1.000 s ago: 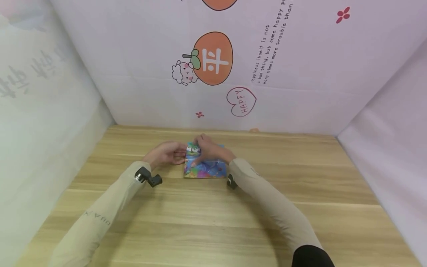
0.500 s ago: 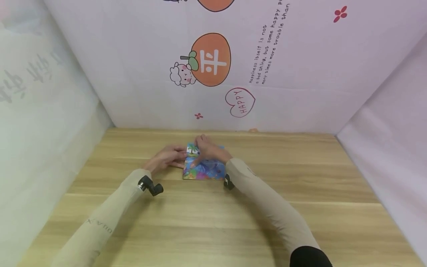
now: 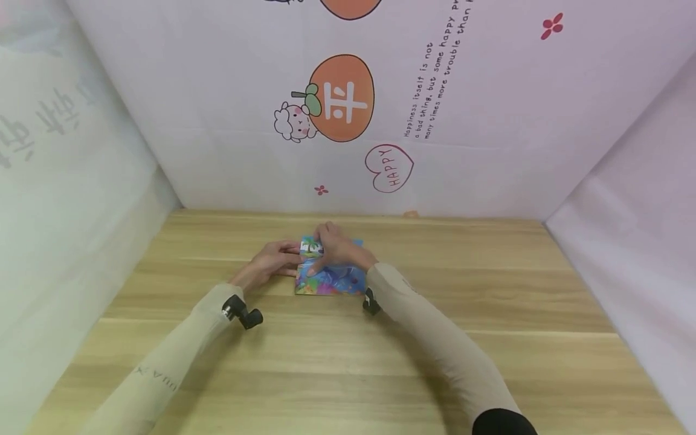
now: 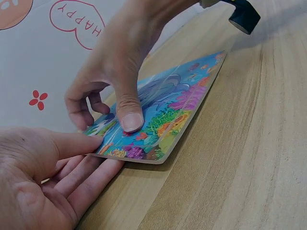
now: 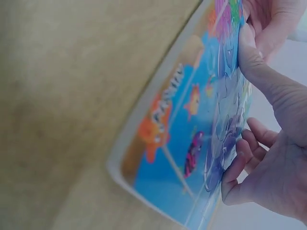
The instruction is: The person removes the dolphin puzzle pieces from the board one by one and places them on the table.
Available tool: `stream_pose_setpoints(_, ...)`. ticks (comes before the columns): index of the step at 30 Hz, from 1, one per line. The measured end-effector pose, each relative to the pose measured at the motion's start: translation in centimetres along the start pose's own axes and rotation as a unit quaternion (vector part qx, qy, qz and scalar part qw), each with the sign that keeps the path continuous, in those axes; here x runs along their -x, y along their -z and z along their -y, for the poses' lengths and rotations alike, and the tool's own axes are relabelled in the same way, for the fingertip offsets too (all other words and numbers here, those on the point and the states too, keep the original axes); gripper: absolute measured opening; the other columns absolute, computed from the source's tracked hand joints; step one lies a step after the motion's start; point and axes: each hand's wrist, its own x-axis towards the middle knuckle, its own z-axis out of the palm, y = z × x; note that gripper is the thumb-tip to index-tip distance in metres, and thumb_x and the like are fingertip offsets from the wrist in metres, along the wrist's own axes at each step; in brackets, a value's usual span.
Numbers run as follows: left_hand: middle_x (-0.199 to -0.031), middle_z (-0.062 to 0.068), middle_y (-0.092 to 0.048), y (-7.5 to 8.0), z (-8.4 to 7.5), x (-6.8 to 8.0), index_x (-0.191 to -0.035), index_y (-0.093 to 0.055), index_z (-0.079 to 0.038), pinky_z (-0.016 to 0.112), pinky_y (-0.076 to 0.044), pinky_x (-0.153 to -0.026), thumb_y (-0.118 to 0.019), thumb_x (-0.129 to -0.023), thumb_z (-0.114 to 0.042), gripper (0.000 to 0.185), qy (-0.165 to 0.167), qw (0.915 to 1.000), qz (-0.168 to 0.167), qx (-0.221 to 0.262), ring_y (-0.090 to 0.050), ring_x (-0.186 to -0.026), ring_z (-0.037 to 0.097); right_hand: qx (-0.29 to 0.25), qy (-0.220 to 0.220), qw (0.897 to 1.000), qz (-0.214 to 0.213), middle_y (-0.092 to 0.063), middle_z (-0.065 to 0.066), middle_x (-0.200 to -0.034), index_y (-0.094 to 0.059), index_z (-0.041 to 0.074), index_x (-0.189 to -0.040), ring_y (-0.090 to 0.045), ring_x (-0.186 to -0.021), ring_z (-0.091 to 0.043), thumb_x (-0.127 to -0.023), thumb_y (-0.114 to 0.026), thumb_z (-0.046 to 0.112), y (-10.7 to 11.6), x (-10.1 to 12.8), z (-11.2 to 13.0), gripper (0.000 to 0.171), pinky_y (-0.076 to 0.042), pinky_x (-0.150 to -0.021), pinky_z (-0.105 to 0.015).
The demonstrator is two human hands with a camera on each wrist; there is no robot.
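Note:
A colourful sea-picture puzzle board lies on the wooden table. My right hand rests on top of it. Its thumb presses flat on the picture, and its bent fingers touch the far part. My left hand lies palm up at the board's left edge. Its straight fingers reach under that edge and the thumb touches the corner. The right wrist view shows the puzzle board from close up, with the right hand spread over it.
Printed paper walls close the table in at the back and on both sides. A small black camera sits on the left wrist, another black camera on the right wrist. Bare wood surrounds the board.
My left hand has slid a little nearer the board's left edge, fingers going under it. The right hand stays on top of the board.

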Motion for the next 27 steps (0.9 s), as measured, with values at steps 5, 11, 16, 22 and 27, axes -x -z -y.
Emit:
stream_pose_setpoints(5,-0.146,0.024,-0.056,-0.1,0.0,0.4,-0.151,-0.045,0.005,0.027,-0.066,-0.087,-0.066,-0.101,-0.006,0.055,-0.007,0.9999,-0.003,-0.01,-0.07,-0.108,0.018,0.004,0.002,1.0,0.01,-0.041,-0.011,-0.125,-0.042,0.003,-0.132,-0.042,-0.114,-0.025,-0.079,-0.094,0.031,0.0,-0.4,0.2,0.079,-0.05,-0.104,-0.038)
stream_pose_setpoints(11,-0.149,0.024,-0.054,-0.1,0.1,0.3,-0.152,-0.046,0.004,0.027,-0.066,-0.087,-0.066,-0.101,-0.005,0.055,-0.008,0.9998,-0.006,-0.016,-0.07,-0.111,0.022,0.013,0.006,1.0,0.024,-0.037,-0.007,-0.115,-0.041,0.003,-0.124,-0.038,-0.107,-0.023,-0.077,-0.095,0.033,0.6,-1.0,0.4,0.077,-0.046,-0.094,-0.033)
stream_pose_setpoints(16,-0.149,0.025,-0.054,-0.2,0.0,0.1,-0.151,-0.045,0.006,0.027,-0.066,-0.086,-0.065,-0.101,-0.004,0.054,-0.014,0.9996,-0.008,-0.022,-0.07,-0.11,0.022,-0.01,0.017,1.0,0.011,-0.036,-0.004,-0.106,-0.038,0.005,-0.117,-0.037,-0.1,-0.02,-0.076,-0.097,0.029,0.8,-1.3,0.1,0.075,-0.041,-0.085,-0.028)
stream_pose_setpoints(22,-0.147,0.025,-0.055,-0.3,0.0,0.1,-0.149,-0.048,0.006,0.026,-0.066,-0.084,-0.065,-0.1,-0.003,0.052,-0.011,0.9997,-0.011,-0.017,-0.071,-0.099,0.016,-0.036,0.036,0.999,0.006,-0.049,-0.007,-0.111,-0.046,0.005,-0.121,-0.046,-0.102,-0.021,-0.083,-0.091,0.022,0.8,-1.3,-0.6,0.062,-0.049,-0.089,-0.03)
stream_pose_setpoints(27,-0.151,0.025,-0.052,-0.6,-0.1,0.1,-0.152,-0.045,0.005,0.024,-0.066,-0.083,-0.066,-0.101,-0.003,0.056,-0.001,0.9997,-0.023,-0.007,-0.07,-0.106,0.02,-0.066,0.061,0.996,-0.019,-0.057,-0.02,-0.126,-0.054,-0.004,-0.124,-0.056,-0.117,-0.032,-0.1,-0.065,0.002,0.8,-1.0,-1.1,0.028,-0.055,-0.104,-0.04)
